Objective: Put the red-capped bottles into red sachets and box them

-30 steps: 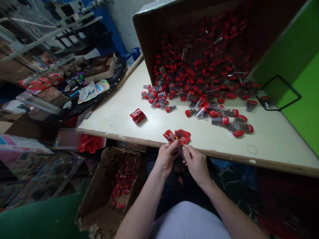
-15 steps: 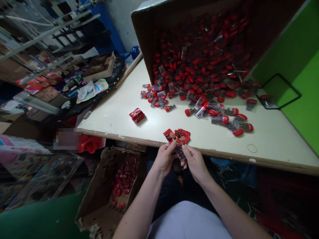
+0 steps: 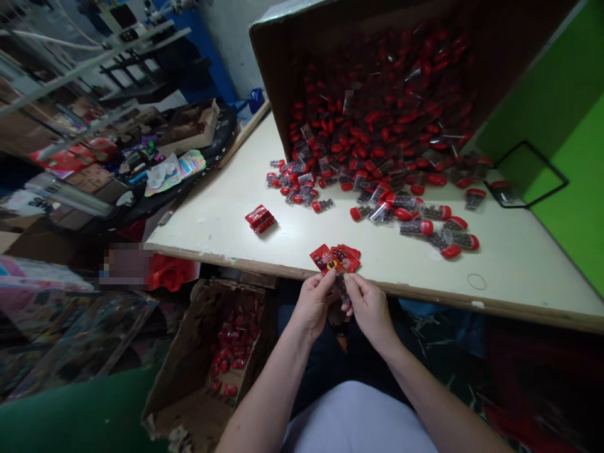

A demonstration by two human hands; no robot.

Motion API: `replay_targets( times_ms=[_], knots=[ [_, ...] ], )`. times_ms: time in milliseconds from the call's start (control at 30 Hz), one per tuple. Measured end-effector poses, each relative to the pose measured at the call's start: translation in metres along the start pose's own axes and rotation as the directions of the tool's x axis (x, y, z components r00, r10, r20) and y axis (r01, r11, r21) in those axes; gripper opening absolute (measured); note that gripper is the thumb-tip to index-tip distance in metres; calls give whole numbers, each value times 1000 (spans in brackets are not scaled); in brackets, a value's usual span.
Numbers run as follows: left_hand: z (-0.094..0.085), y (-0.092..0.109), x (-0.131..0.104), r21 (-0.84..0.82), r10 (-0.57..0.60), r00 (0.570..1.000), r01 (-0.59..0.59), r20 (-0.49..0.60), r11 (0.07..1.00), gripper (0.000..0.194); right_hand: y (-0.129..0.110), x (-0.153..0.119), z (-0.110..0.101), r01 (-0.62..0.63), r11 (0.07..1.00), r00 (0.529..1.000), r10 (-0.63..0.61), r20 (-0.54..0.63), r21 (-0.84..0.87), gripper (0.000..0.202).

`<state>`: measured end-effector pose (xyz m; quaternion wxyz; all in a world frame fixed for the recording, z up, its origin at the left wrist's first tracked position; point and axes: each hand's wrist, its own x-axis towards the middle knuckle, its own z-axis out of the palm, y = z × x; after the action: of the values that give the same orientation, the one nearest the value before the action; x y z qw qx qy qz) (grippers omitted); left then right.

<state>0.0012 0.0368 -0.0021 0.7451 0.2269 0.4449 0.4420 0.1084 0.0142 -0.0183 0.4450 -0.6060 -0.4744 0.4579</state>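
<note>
Just off the table's front edge, my left hand (image 3: 314, 302) and my right hand (image 3: 370, 308) pinch a small clear packet of dark balls (image 3: 341, 288) between them. Fingers cover much of this packet, and its cap end is hidden. Beyond my fingertips, red printed cards (image 3: 348, 258) lie fanned on the table edge. One more red card (image 3: 323, 257) reaches up from my left thumb; whether the thumb grips it, I cannot tell. Farther left sits a small stack of red packets (image 3: 260, 219).
A large tipped carton (image 3: 268, 75) spills red-capped clear tubes (image 3: 415, 226) over the white table (image 3: 212, 220). Below the edge stands an open cardboard box (image 3: 179, 377) with red packets inside. A rubber band (image 3: 476, 281) lies at right, near a black wire frame (image 3: 564, 182).
The clear packet has turned in my fingers, and less of it shows now. My hands have barely shifted; the items on the table stay put.
</note>
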Motion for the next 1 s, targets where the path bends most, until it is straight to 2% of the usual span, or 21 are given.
replay_targets(
  times_ms=[67, 100, 200, 267, 333, 467, 633, 767, 1000],
  knots=[
    [3, -3, -1, -2, 7, 1000, -7, -21, 1000, 34, -2, -1, -1, 60, 989, 996, -68, -57, -138, 34],
    [4, -3, -1, -3, 10, 1000, -11, -29, 1000, 34, -2, -1, -1, 60, 986, 996, -71, -63, -154, 34],
    [3, -2, 0, -10, 20, 999, -21, -48, 1000, 35, 2, 1, -3, -23, 999, 999, 24, 24, -28, 37],
    [0, 2, 1, -32, 20, 998, -22, -65, 999, 34, 6, 2, -7, -48, 996, 994, 41, 101, 74, 34],
    [-3, 5, 2, -61, 11, 997, -16, -77, 998, 33, 9, 3, -12, 2, 992, 991, -19, 136, 125, 35],
    [-6, 7, 1, -108, -28, 999, 24, -33, 994, 33, 10, 2, -19, 112, 981, 971, -141, 193, 156, 56],
    [-3, 4, -5, -149, -49, 998, 56, 50, 987, 33, 13, 4, -16, 57, 938, 952, -154, 264, 342, 65],
    [2, 2, -10, -142, -57, 994, 69, 92, 987, 28, 13, 8, -14, -3, 896, 957, -126, 261, 444, 66],
    [9, 0, -14, -160, -70, 993, 84, 92, 984, 23, 10, 12, -15, -41, 884, 979, -57, 194, 466, 60]
  ],
)
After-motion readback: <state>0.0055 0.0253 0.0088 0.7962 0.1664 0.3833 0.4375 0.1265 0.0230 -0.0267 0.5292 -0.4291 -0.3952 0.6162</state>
